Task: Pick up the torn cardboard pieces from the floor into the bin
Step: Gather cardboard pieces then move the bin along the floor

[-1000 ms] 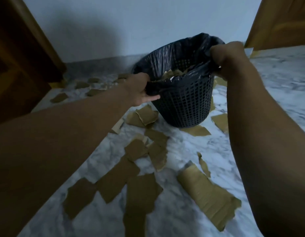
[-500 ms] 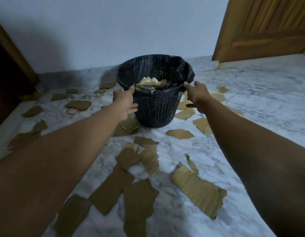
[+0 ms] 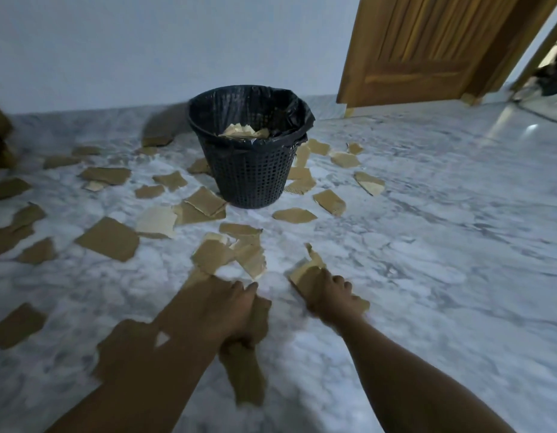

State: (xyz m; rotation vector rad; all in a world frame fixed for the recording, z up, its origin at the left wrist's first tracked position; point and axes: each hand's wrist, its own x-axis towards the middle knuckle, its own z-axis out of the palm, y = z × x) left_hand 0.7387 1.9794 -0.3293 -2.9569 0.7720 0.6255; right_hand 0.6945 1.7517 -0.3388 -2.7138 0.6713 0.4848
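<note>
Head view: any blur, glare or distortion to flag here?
Head view: dim, bluish light overall; motion blur smears the right hand, so its grip is unreadable; the left hand gripping the long brown cardboard strip is softer than the black mesh bin; one glare patch on the white marble floor; wide-angle bending tilts the brown wooden door.

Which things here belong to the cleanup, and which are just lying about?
Job: torn cardboard pieces, bin, left hand, right hand.
Not the job: wooden door, wall, marble floor.
</note>
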